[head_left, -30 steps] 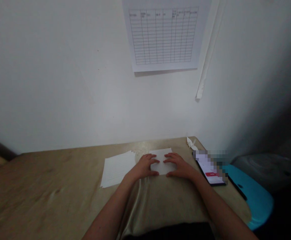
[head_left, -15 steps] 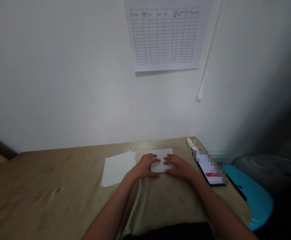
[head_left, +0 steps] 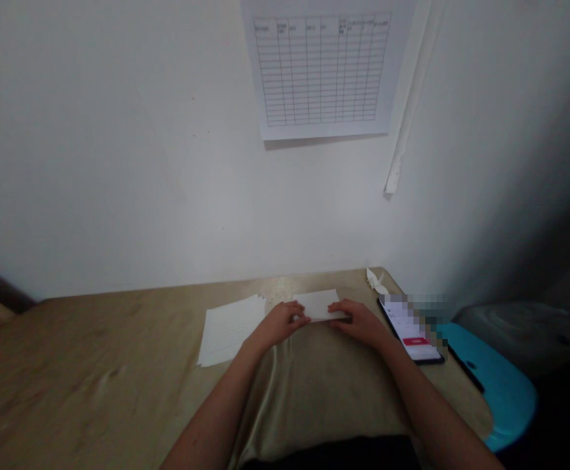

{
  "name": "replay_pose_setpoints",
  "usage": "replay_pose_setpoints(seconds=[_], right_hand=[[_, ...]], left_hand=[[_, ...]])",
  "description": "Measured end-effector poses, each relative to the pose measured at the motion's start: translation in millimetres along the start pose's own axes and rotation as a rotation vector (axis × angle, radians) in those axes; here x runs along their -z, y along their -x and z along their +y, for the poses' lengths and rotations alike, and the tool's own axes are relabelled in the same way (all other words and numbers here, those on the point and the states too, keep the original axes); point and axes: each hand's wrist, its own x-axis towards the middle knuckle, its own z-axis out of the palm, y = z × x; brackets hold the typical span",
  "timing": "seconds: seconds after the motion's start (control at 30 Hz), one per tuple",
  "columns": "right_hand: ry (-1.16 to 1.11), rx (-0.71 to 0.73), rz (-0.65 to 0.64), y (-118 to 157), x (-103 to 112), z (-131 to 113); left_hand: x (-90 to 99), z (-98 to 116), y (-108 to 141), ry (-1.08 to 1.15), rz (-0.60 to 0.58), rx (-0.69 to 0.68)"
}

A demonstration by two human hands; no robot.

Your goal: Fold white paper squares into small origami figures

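Between my hands a small sheet of white paper [head_left: 318, 304] lies on the tan tabletop, its near edge turned up or folded toward the wall. My left hand [head_left: 285, 320] pinches the paper's left side, thumb at the near edge and fingers on top. On the right side my right hand [head_left: 356, 318] does the same, with thumb and fingers closed on that corner. A larger stack of ruled white paper [head_left: 228, 331] with torn edges rests just left of my left hand, partly behind my forearm.
To the right a phone [head_left: 414, 333] with a lit screen lies near the table [head_left: 118, 391] edge. A crumpled white scrap [head_left: 377, 282] sits at the back right corner. Beyond the edge is a blue seat [head_left: 500, 385]. A printed chart [head_left: 326, 78] hangs on the wall.
Both hands have closed on the small paper's near edge and moved slightly toward the wall. The paper now shows shorter front to back. The stack and phone stay put.
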Motion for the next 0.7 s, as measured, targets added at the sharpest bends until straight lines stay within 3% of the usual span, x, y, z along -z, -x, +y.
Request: replay_pose_setpoints(seconds=[0.43, 0.7], right_hand=[[0.175, -0.183, 0.184, -7, 4, -5], [0.222, -0.167, 0.210, -11, -7, 6]], left_hand=[[-5.3, 0, 0, 0.122, 0.196, 0.163], [-14.9, -5, -1, 0.137, 0.203, 0.116]])
